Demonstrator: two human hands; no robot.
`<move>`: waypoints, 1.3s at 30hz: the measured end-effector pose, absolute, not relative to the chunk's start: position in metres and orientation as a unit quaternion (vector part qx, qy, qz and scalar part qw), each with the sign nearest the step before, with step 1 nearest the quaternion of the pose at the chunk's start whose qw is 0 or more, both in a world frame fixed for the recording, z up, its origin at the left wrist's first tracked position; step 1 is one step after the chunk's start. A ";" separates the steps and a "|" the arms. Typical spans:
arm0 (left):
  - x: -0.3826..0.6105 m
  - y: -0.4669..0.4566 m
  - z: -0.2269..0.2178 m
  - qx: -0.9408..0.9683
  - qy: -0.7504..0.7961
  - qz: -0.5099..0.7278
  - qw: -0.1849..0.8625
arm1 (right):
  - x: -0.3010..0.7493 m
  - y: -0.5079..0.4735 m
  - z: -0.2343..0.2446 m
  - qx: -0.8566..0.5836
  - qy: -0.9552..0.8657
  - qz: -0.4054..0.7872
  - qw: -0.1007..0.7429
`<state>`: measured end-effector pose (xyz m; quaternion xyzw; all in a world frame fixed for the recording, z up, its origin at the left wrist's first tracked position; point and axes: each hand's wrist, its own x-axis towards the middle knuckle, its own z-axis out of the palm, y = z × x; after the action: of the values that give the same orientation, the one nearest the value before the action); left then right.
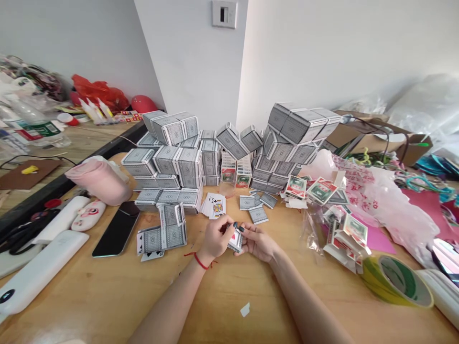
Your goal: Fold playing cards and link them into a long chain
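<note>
My left hand (215, 238) and my right hand (257, 241) meet at the middle of the table, fingers closed on a few playing cards (235, 242). Red marks show on the face of the upper one; fingers hide how many there are. Just beyond lies a spread pile of face-up cards (217, 208). Several grey-backed cards (257, 215) lie loose to its right. Left of my hands sits a small folded-card construction (168, 231) with face cards sticking out beneath. Behind stand stacked blocks with grey card-back patterns, on the left (179, 162) and right (297, 129).
Card packs (234, 172) stand between the stacks; opened card boxes (349, 234) lie to the right near plastic bags (390, 200). A yellow-green tape roll (369, 282) is at front right. A black phone (116, 231) and white devices (45, 274) lie left. A paper scrap (245, 309) lies in front.
</note>
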<state>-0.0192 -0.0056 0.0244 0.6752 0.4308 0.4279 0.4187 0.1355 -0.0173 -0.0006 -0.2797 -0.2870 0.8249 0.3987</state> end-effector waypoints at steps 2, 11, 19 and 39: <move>-0.019 -0.003 0.024 0.670 0.442 0.429 0.415 | 0.134 -0.016 -0.001 -0.297 -0.306 0.796 0.431; -0.008 0.010 0.003 0.582 0.515 0.459 0.430 | 0.120 -0.016 0.000 -0.390 -0.361 0.673 0.514; -0.003 0.001 0.007 0.648 0.473 0.450 0.393 | 0.122 -0.017 0.000 -0.388 -0.372 0.699 0.472; -0.004 0.001 0.006 0.658 0.465 0.423 0.415 | 0.117 -0.020 -0.007 -0.396 -0.432 0.665 0.463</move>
<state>-0.0037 0.0013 0.0062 0.6576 0.4650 0.4230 0.4153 0.1171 -0.0196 -0.0071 -0.3956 -0.4318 0.6652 0.4632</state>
